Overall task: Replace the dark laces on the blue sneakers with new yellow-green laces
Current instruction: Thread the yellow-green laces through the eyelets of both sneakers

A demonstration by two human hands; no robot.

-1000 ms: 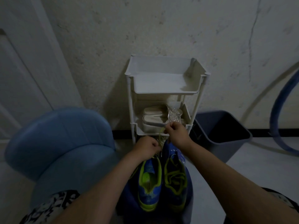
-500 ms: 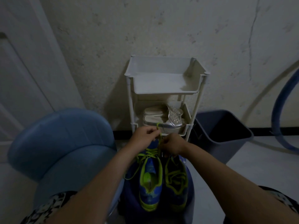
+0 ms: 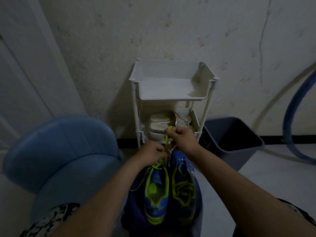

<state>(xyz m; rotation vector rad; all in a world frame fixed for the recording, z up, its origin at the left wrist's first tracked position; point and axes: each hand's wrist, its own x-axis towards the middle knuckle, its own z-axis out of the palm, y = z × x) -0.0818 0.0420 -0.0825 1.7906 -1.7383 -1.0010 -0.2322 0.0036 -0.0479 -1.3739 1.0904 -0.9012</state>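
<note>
Two blue sneakers with yellow-green trim stand side by side, toes away from me, on a dark blue stool [image 3: 199, 199]. The left sneaker [image 3: 156, 195] has a yellow-green lace [image 3: 166, 140] running up from its toe end. My left hand [image 3: 152, 153] pinches that lace low, at the sneaker's front eyelets. My right hand [image 3: 182, 140] holds the same lace higher and pulls it taut upward. The right sneaker [image 3: 183, 189] carries loose yellow-green lacing. No dark laces are visible.
A white tiered rack [image 3: 172, 98] with pale shoes on its lower shelf stands against the wall just beyond my hands. A dark bin [image 3: 232, 135] sits to its right, a blue padded seat [image 3: 58, 151] to my left, a blue hoop [image 3: 290, 117] at far right.
My right hand rose from near the left hand and drew the lace upward. My left hand dropped lower onto the left sneaker's front.
</note>
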